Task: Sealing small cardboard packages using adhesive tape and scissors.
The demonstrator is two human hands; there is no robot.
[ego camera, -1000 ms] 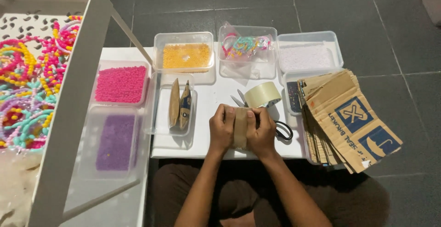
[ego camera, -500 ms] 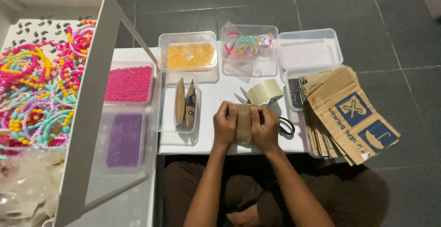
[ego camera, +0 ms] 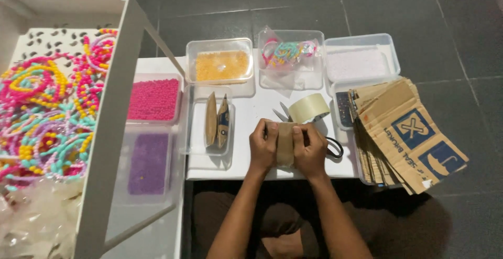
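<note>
— Hands: what do they hold?
— Left hand [ego camera: 263,149] and right hand [ego camera: 310,151] are both closed on a small brown cardboard piece [ego camera: 285,142], standing upright between them, over the front edge of the white table [ego camera: 246,157].
— What is near it?
— A tape roll [ego camera: 309,107] and scissors [ego camera: 281,113] lie just behind; a stack of cardboard [ego camera: 406,133] is at the right.
</note>
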